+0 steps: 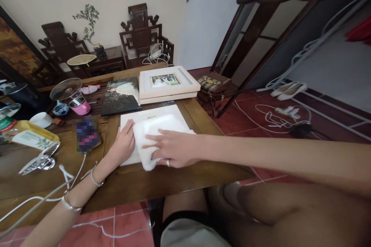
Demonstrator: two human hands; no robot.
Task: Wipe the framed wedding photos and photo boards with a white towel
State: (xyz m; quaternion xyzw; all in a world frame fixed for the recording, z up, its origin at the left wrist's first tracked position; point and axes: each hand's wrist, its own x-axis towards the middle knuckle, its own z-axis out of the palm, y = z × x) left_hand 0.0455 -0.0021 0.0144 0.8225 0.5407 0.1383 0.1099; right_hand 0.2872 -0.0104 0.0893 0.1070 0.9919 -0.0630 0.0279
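Note:
A flat white board (171, 111) lies on the wooden table in front of me, with a small yellowish mark near its middle. My right hand (174, 148), wearing a ring, is pressed onto a folded fluffy white towel (152, 126) that covers much of the board. Its fingers are bent over the towel. At the board's left edge, my left hand (124, 144) grips the side, its fingertips beside the towel. Part of the board is hidden under the towel and my right forearm.
Behind the board are stacked light picture frames (171, 94) and a dark photo panel (120, 96). To the left are a phone (87, 133) with a cable, a pink mug (79, 106), an oil bottle (31, 135) and a hair clip (42, 158). A wooden chair (257, 19) stands right.

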